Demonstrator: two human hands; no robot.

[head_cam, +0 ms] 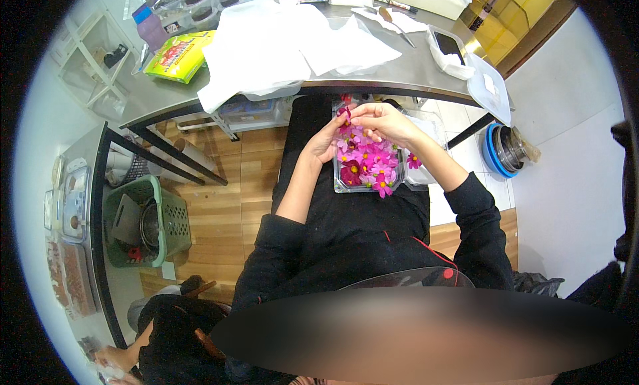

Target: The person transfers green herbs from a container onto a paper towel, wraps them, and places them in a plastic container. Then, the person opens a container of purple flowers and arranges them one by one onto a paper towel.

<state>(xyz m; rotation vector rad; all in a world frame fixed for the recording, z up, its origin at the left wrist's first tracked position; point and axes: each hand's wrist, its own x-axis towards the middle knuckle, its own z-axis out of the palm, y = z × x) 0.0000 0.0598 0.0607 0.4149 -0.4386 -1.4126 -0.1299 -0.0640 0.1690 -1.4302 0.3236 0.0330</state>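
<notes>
On my lap rests a clear plastic clamshell container (339,189) filled with pink and magenta cosmos flowers (369,160). My left hand (323,141) holds a dark magenta flower (344,116) over the container's far left part. The fingertips of my right hand (383,121) meet at that same flower, above the other blooms. One pink flower (413,160) lies over the container's right edge, below my right wrist. The container's clear lid (424,125) is folded out to the right, partly behind my right forearm.
Ahead stands a steel table (419,60) with white paper sheets (269,40), a green-yellow packet (179,56), tweezers (405,35) and a phone (449,48) in a plastic tub. A green basket (174,225) stands left on the floor. Another person's hand (117,357) shows at lower left.
</notes>
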